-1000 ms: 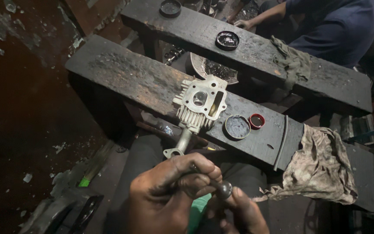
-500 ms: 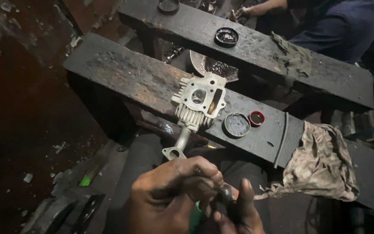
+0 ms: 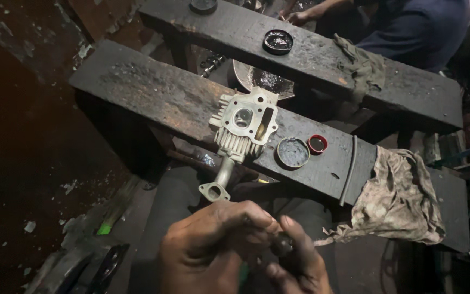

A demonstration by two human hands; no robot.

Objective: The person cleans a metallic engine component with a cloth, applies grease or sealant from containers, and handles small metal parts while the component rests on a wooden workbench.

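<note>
Your left hand [image 3: 213,247] is curled at the bottom of the view, fingers bent in toward your right hand [image 3: 295,264], and the two meet around a small dark round part [image 3: 282,243] that sits between your fingertips. Both hands are closed on it, the left from the side and above, the right from below with the thumb up against it; what kind of part it is you cannot tell, it is too dark and mostly covered. Just beyond your hands, the pale metal engine part [image 3: 243,125] lies flat on the near dark wooden plank [image 3: 153,95], its finned side toward you and its pipe with the small flange [image 3: 215,191] hanging off the plank edge, close above your left knuckles. To its right on the same plank stand a round grey tin lid [image 3: 293,152] and a small red cap [image 3: 317,144], touching or nearly so. A dirty rag [image 3: 395,198] drapes over the plank's right end. On the far plank [image 3: 322,54] rests a black round lid [image 3: 278,41], and another person's hand [image 3: 300,16] works beyond it.
</note>
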